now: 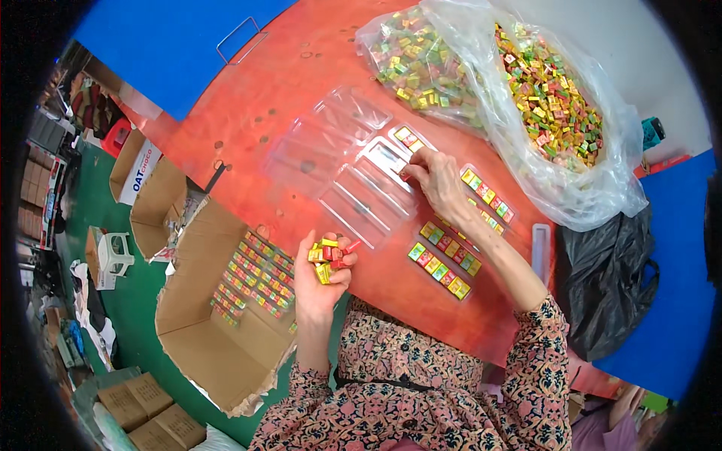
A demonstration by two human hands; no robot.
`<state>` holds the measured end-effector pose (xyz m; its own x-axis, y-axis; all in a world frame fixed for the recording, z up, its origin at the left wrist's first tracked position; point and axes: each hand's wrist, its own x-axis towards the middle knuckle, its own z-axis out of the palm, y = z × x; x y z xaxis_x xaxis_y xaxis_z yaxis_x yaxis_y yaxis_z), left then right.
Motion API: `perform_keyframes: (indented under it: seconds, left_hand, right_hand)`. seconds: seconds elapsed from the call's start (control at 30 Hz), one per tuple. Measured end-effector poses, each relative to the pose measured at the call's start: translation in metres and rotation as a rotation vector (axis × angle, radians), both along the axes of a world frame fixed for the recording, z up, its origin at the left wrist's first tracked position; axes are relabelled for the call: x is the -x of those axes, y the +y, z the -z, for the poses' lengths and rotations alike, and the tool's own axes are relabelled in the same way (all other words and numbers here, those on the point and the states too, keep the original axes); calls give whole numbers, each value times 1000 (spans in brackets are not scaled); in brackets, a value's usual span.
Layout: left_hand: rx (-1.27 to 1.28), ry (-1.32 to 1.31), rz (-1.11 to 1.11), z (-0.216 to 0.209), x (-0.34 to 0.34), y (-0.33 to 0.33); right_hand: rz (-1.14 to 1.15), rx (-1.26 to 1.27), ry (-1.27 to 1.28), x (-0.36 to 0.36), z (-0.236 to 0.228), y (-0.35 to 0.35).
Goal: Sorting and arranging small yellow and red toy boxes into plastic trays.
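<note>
My left hand (320,282) is cupped, palm up, around several small yellow and red block-shaped packets (325,259). To its right, my right hand (438,180) reaches over a narrow clear plastic tray (387,156), thumb and fingers pinched. Whatever sits between those fingertips is too small to make out. A few packets (408,139) lie at the far end of a clear tray just beyond the fingers. Under and beside my right forearm are filled trays, including one near the table edge (439,270) and one farther right (487,193). Clear, unfilled trays (353,203) lie left of my right hand.
A large clear bag (602,180) full of loose packets (549,98) stands at the far right of the red table (256,173). A black plastic bag (613,278) lies nearer. Below the table's left edge, a cardboard box (210,342) holds filled trays (256,274).
</note>
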<state>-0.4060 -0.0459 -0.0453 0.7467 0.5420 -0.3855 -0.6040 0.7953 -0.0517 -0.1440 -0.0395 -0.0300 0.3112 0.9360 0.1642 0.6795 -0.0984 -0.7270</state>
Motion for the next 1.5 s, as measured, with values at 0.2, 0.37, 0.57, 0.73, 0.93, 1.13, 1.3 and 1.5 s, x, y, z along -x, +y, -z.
perform_keyframes:
  seconds: [0.2, 0.37, 0.57, 0.73, 0.93, 1.13, 1.3, 1.5]
  left_hand:
    - [26, 47, -12, -4, -5, -2]
    - [17, 39, -16, -3, -6, -3]
    - [1, 35, -22, -2, -6, -4]
    - [-15, -9, -19, 3, -5, -4]
    - [-47, -25, -22, 3, -7, -3]
    - [-50, 4, -19, 4, -7, -4]
    - [-53, 53, -36, 0, -7, -6]
    - [-64, -16, -41, 1, -7, -5]
  right_hand:
    - [33, -59, -34, 1, 7, -4]
    - [46, -56, -130, 1, 8, -6]
    - [82, -51, 26, -9, 8, -8]
    - [-17, -22, -130, -6, 7, -12]
    - [20, 30, -26, 4, -11, -20]
    - [-244, 133, 384, 35, -32, -41]
    - [-353, 216, 441, 58, -35, -45]
    - [-386, 222, 572, 64, -20, -42]
